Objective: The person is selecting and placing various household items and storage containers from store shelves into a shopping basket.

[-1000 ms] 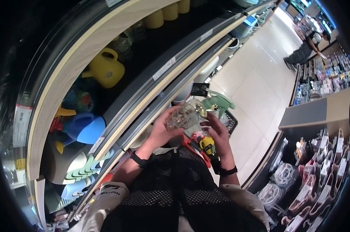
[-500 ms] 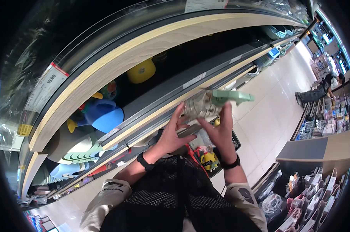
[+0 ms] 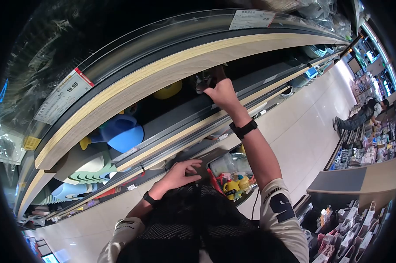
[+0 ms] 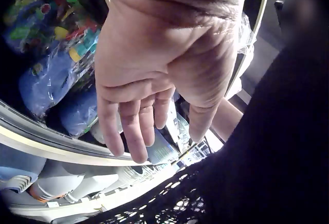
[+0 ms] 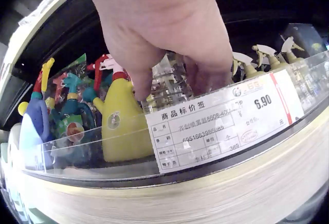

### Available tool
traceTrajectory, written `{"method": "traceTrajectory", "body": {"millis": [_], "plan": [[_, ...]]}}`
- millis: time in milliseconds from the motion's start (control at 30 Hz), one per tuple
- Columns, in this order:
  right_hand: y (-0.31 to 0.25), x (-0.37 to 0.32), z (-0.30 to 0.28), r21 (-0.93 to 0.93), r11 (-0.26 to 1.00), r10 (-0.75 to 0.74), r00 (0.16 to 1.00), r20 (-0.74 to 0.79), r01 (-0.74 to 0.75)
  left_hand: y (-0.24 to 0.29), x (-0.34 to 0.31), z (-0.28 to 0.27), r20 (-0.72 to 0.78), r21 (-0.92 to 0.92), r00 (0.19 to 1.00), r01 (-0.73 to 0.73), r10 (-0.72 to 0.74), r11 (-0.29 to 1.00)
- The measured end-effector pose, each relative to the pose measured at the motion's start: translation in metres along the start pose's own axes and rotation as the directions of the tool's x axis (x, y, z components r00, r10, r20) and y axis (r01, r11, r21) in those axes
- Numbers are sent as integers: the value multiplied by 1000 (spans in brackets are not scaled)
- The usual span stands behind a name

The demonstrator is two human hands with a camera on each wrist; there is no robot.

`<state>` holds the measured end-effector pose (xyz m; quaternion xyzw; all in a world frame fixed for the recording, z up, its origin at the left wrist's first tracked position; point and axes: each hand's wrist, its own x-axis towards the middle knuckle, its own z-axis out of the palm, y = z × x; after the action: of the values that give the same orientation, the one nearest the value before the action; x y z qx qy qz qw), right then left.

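My right hand (image 3: 226, 94) reaches into the dark shelf. Its thumb and fingers grip a clear, faceted spray bottle (image 5: 168, 82), which stands behind the clear front lip and a price tag (image 5: 226, 118) marked 6.90. The bottle's top is hidden by the hand. Just beside it stands a yellow spray bottle (image 5: 123, 123) with a red and pink head. Away from the shelf, my left hand (image 3: 176, 176) hovers in front of the body with nothing in it. Its fingers hang loosely extended in the left wrist view.
A blue watering can (image 3: 124, 136) stands on the same shelf, left of the yellow one. Several beige-topped spray bottles (image 5: 252, 69) are at the right. A basket (image 3: 213, 173) holding a small yellow bottle (image 3: 231, 187) sits below. Across the aisle floor (image 3: 294, 131), a person (image 3: 355, 120) bends over another shelf.
Both hands held the clear spray bottle with its green head in front of the body; now the right hand has carried it into the shelf. The left hand has let go and dropped back.
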<state>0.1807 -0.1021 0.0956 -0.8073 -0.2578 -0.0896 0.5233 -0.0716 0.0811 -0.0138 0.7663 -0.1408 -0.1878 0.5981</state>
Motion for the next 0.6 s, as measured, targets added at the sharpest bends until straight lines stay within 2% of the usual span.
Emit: {"method": "traceTrajectory", "body": {"millis": [100, 200, 267, 333, 367, 433, 467, 500, 533, 600], "plan": [[8, 3, 10, 65, 995, -68, 997, -21, 69, -5, -7, -1, -24, 4, 999, 22, -21, 1000], [10, 8, 17, -24, 999, -44, 997, -63, 43, -8, -12, 0, -15, 8, 998, 56, -56, 998], [10, 11, 18, -42, 995, -89, 995, -48, 87, -10, -16, 1, 1, 17, 998, 66, -66, 998], [5, 7, 18, 99, 990, -92, 994, -57, 97, -12, -15, 4, 10, 26, 996, 87, -87, 996], [-7, 3, 15, 26, 999, -20, 999, -29, 21, -14, -15, 5, 60, 31, 996, 71, -72, 997], [5, 5, 24, -196, 965, -202, 968, -148, 172, -24, -16, 6, 24, -32, 995, 93, -92, 995], [10, 5, 24, -388, 871, -394, 902, -180, 303, -28, -14, 8, 80, -30, 994, 72, -69, 997], [3, 1, 20, -125, 981, -170, 971, -169, 150, -29, -14, 8, 65, -31, 994, 85, -83, 996], [4, 0, 19, -78, 992, -107, 981, -160, 95, -30, -11, 8, 44, -33, 994, 99, -98, 995], [4, -9, 4, -211, 968, 130, 990, -51, -138, -28, -7, 12, 82, -16, 992, 96, -94, 995]]}}
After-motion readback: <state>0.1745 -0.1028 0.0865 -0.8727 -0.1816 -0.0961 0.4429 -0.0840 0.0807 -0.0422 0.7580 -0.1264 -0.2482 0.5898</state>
